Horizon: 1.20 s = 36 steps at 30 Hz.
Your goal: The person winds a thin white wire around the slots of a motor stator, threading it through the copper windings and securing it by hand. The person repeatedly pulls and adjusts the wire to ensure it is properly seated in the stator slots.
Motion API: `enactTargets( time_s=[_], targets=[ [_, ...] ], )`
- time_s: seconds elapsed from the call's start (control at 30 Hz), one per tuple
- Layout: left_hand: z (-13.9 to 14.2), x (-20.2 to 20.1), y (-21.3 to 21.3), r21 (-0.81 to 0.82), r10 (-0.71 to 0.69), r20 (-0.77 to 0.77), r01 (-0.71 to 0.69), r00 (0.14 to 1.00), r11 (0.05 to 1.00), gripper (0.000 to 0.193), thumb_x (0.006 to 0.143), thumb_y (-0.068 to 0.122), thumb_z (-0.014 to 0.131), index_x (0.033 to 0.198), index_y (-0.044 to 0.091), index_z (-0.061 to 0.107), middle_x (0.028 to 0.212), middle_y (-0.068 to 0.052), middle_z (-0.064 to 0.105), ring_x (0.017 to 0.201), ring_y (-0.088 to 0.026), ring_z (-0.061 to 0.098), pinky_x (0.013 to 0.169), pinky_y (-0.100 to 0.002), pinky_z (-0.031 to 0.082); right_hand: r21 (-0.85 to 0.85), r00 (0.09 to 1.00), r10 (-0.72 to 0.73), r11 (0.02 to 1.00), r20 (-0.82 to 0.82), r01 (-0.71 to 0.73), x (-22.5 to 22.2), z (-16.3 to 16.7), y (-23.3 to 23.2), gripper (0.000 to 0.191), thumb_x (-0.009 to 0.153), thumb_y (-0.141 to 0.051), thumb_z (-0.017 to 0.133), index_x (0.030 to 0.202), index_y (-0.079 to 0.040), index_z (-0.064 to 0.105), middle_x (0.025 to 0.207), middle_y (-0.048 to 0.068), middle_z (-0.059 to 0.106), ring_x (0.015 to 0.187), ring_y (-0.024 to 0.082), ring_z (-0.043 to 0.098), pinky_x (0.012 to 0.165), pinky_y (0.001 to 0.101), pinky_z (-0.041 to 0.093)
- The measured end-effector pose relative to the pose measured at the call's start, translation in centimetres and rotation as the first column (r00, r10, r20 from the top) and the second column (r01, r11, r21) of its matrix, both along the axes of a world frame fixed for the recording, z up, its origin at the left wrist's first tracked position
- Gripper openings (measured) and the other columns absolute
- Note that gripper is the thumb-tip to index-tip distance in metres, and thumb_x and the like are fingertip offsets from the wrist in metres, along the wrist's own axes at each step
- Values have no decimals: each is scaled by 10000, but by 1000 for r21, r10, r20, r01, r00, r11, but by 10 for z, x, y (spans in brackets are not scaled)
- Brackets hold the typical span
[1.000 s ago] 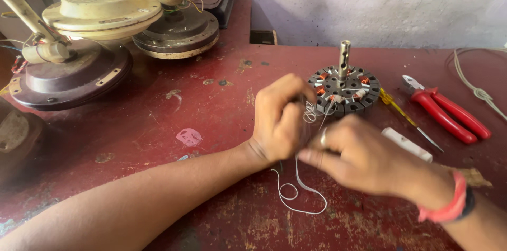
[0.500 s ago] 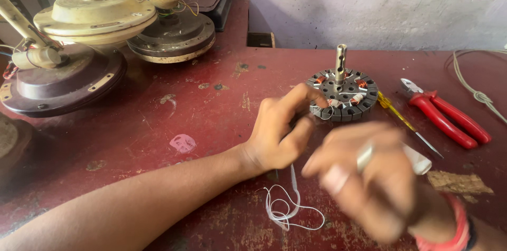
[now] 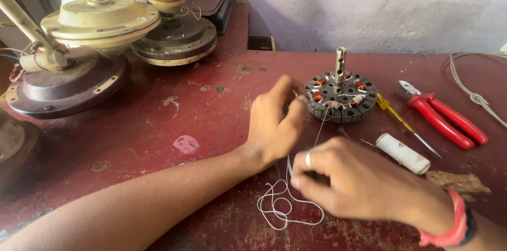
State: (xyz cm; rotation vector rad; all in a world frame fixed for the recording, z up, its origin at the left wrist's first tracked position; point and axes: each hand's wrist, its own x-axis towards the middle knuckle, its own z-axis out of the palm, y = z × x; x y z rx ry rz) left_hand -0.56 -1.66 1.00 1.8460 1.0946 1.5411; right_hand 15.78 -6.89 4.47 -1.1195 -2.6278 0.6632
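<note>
Stator (image 3: 342, 98), head view: a round laminated core with copper coils and an upright shaft, standing on the red bench (image 3: 158, 124) toward its far edge, right of centre. A white thread (image 3: 317, 135) runs taut from its near rim down to the right hand (image 3: 359, 182), then falls into loose loops (image 3: 280, 209) on the bench near the front edge. Left hand (image 3: 274, 124) rests just beside the stator, its fingers (image 3: 296, 106) pinched together at the rim where the thread leaves the core, apparently steadying that point. Right hand, ringed and with a red wristband, has its fingers curled shut on the thread, holding it in tension; the slack lies beneath so that it can feed freely.

Right of the stator lie a yellow-handled screwdriver (image 3: 401, 121), red pliers (image 3: 443, 116) and a white spool (image 3: 404, 153), all within reach but untouched. A grey cord (image 3: 470, 90) trails off the right edge. Fan housings (image 3: 100, 24) are stacked at the far left corner, well apart from the hands.
</note>
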Motion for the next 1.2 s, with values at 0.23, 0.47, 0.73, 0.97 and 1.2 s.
enactTargets(
  time_s=[0.23, 0.47, 0.73, 0.97, 1.2],
  targets=[
    [-9, 6, 10, -27, 28, -357, -40, 934, 999, 334, 801, 214, 638, 1096, 57, 644, 837, -147, 706, 818, -335, 686, 779, -466, 546, -284, 989, 145, 948, -19, -145, -11, 11, -21, 209, 881, -248, 708, 813, -52, 732, 675, 91, 718, 620, 214, 700, 605, 354, 526],
    [-7, 5, 8, 240, 41, -443, 75, 896, 968, 277, 867, 220, 607, 1058, 47, 709, 998, -201, 676, 966, -384, 654, 846, -484, 522, -494, 939, 309, 799, -151, -342, -9, 19, -26, 205, 885, -225, 711, 843, -27, 747, 700, 67, 703, 652, 178, 693, 605, 311, 524],
    [-4, 5, 8, -44, -202, -603, 220, 771, 975, 256, 831, 258, 603, 918, 72, 755, 836, -181, 748, 815, -359, 740, 808, -469, 576, -470, 963, 238, 841, -122, -268, 4, 7, -27, 162, 879, -242, 749, 849, -83, 751, 792, 12, 717, 778, 117, 674, 729, 279, 518],
    [-10, 2, 16, 16, -161, -397, 182, 903, 983, 276, 833, 150, 530, 976, 78, 754, 872, -185, 749, 825, -369, 730, 837, -466, 569, -67, 951, -71, 996, -301, 53, 17, 3, 8, 85, 817, -161, 763, 780, -104, 813, 618, 4, 663, 511, 109, 588, 499, 281, 420],
    [-10, 0, 1, 161, -116, -273, 165, 955, 973, 199, 803, 90, 540, 854, 62, 730, 742, -149, 704, 698, -322, 722, 701, -434, 574, 225, 856, -516, 833, -15, 506, 20, 15, 34, 426, 759, -85, 757, 1178, -156, 722, 700, 40, 776, 570, 143, 683, 547, 301, 551]
  ],
)
